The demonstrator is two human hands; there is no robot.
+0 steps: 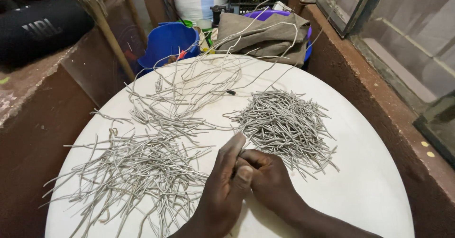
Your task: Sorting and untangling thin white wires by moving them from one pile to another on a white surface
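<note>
My left hand (226,181) and my right hand (268,176) are pressed together over the near middle of a round white table (374,171). Between their fingertips they pinch a short grey wire piece (243,146), mostly hidden by the fingers. A heap of short cut grey wire pieces (284,124) lies just beyond my right hand. A spread of longer grey wire pieces (132,167) lies left of my left hand. Tangled long wire (194,84) lies at the far side of the table.
A grey cloth (265,36) drapes over a purple basin behind the table, next to a blue bucket (168,41). A black cylindrical speaker (40,29) rests on the brown ledge at left. A brown wall with a window frame (379,24) runs along the right.
</note>
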